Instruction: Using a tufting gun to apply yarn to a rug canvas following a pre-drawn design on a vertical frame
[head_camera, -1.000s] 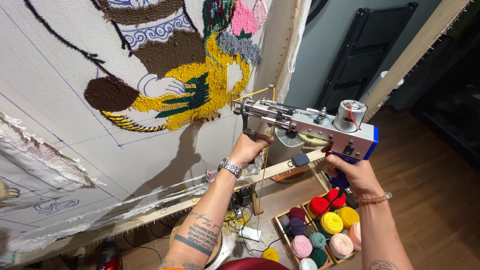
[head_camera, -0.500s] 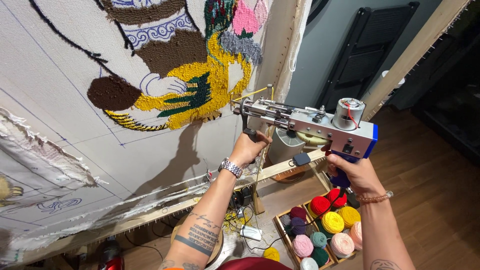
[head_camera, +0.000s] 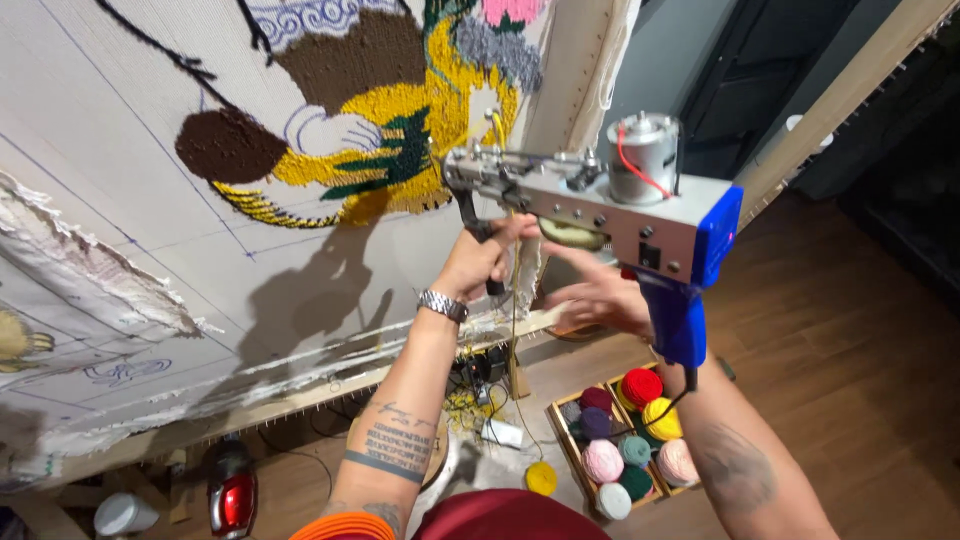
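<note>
Tufting gun (head_camera: 600, 205) is held up just off the stretched cloth (head_camera: 150, 230), its needle end near the yellow pile. Left hand (head_camera: 485, 262) is clenched on the front handle; right hand (head_camera: 600, 295), fingers spread, is partly hidden behind the blue grip, hold unclear.

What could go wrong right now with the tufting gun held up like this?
The right hand has its fingers spread open beside the blue grip, so the tufting gun seems to hang mostly from the left hand on the front handle; it might tip or drop. The yellow yarn hangs loose between both hands and might snag.
</note>
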